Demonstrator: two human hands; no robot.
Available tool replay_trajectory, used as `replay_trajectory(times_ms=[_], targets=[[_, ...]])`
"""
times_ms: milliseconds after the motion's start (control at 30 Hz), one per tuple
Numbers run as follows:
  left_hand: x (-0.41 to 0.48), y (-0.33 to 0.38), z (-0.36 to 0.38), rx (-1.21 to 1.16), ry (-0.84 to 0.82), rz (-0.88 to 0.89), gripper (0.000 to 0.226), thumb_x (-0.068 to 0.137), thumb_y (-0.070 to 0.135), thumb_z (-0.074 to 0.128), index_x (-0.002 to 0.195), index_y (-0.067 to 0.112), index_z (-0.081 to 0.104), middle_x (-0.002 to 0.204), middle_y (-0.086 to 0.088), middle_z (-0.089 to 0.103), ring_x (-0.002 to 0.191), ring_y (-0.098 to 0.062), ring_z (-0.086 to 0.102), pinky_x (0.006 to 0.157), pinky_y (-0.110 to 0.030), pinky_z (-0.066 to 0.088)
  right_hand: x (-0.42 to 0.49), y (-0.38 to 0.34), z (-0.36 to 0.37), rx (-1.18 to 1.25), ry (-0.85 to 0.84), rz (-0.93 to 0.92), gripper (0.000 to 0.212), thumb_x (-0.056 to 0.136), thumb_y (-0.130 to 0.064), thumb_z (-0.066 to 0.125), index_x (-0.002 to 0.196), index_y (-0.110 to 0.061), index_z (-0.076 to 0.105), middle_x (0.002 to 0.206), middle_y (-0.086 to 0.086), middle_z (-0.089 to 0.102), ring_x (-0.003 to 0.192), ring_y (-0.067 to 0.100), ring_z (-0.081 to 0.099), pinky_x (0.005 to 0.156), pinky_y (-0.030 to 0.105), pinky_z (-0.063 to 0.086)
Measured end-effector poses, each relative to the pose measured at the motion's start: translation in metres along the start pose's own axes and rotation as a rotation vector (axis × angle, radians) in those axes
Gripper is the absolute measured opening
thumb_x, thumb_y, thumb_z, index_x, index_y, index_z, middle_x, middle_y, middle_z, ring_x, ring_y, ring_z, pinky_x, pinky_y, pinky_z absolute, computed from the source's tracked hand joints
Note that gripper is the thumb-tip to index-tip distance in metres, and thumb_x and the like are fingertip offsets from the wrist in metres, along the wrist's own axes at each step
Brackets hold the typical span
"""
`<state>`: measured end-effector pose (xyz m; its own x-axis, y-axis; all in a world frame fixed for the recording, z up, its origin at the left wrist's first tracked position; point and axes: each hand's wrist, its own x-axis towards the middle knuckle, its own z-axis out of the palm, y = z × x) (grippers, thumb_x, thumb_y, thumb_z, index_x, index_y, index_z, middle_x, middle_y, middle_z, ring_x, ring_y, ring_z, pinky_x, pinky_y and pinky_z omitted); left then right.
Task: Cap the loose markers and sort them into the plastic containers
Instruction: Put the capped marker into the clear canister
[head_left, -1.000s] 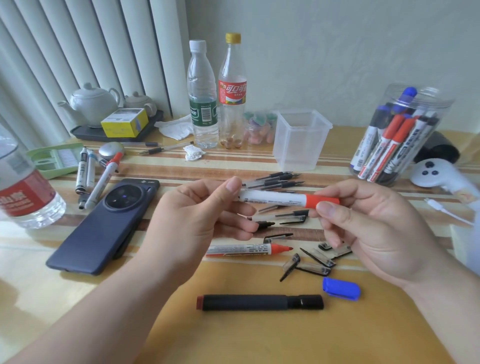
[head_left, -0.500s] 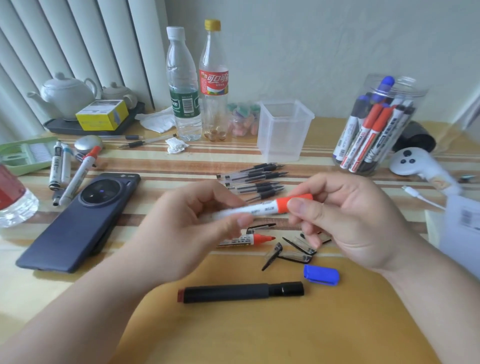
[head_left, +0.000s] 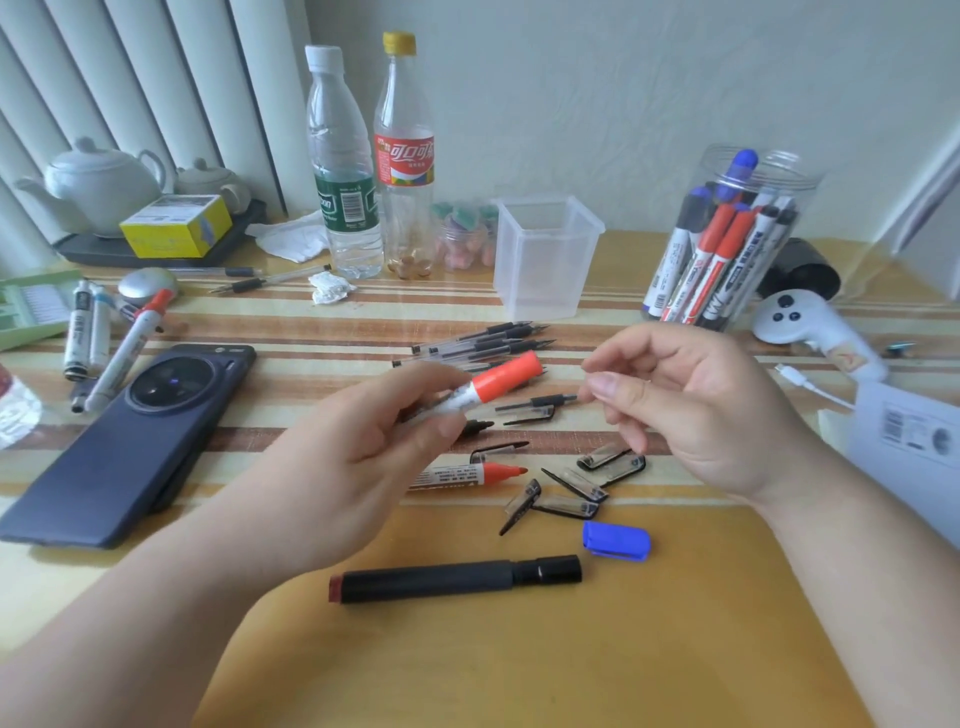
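Red-capped marker (head_left: 501, 382) clasped in my left grip (head_left: 363, 447); right grip (head_left: 691, 410) released, empty. Capping looks done; next, it goes in the jar (head_left: 789, 176).

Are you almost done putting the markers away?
Partly. Several capped markers stand in the round jar. The left hand holds a red marker with its cap on; the right hand holds nothing. Left to do: an uncapped red marker, a black marker, a blue cap. The square tub looks empty.

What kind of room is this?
Likely a striped table at home: a white ceramic teapot, a clear plastic water bottle with a green label and a dark blue smartphone share it.
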<state>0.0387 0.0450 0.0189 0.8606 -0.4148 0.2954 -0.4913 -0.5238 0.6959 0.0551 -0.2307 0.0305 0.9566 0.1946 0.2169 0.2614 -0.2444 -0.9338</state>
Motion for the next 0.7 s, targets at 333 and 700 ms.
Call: replay_trajectory(times_ms=[333, 700], targets=[[-0.005, 0.000, -0.001, 0.059, -0.054, -0.089, 0.015, 0.093, 0.049, 0.050, 0.106, 0.049, 0.055, 0.084, 0.017, 0.064, 0.077, -0.008, 0.059, 0.064, -0.018, 0.043, 0.000, 0.009, -0.034, -0.638, -0.127, 0.173, 0.018, 0.082, -0.017, 0.080, 0.085, -0.033, 0.073, 0.076, -0.017, 0.070, 0.071, 0.009, 0.062, 0.068, 0.023, 0.053], [-0.009, 0.010, 0.001, 0.239, -0.167, -0.039, 0.035, 0.085, 0.077, 0.026, 0.115, 0.064, 0.040, 0.098, 0.028, 0.064, 0.089, 0.000, 0.059, 0.077, -0.024, 0.050, -0.004, 0.001, -0.024, -0.740, -0.323, 0.253, 0.022, 0.079, -0.024, 0.080, 0.090, -0.040, 0.069, 0.077, -0.019, 0.067, 0.064, 0.005, 0.062, 0.071, 0.033, 0.057]])
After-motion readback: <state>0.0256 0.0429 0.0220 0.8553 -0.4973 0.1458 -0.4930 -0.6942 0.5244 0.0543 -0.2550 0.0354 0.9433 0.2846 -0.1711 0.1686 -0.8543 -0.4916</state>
